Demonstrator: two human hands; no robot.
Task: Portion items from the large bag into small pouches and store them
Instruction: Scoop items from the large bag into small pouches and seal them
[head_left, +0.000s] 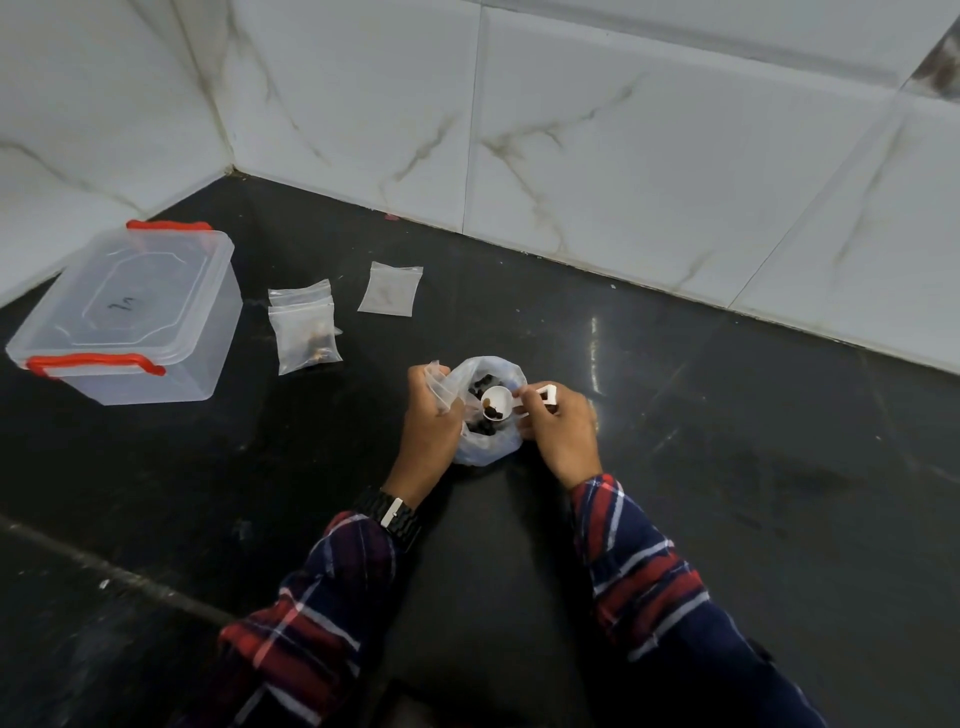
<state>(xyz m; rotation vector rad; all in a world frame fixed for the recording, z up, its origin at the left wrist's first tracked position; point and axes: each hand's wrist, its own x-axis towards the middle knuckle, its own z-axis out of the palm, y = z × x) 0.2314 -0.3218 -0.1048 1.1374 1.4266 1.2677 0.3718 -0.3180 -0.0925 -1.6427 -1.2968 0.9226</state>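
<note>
Black polished tabletop (675, 415), speckled, with light glare near the middle right. White marble-look wall tiles (623, 130) with brown veining behind it, meeting at a corner upper left. Dark grime along the grout line at the base.

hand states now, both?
Left hand: closed, holding a small pouch.
Right hand: closed, holding the scoop over the bag.

Black stone counter (675, 467): lidded clear box (130, 317) far left; filled pouches (305, 332) beside it; flat pouch (390, 288) farther; open bag (488, 447) centre.
</note>
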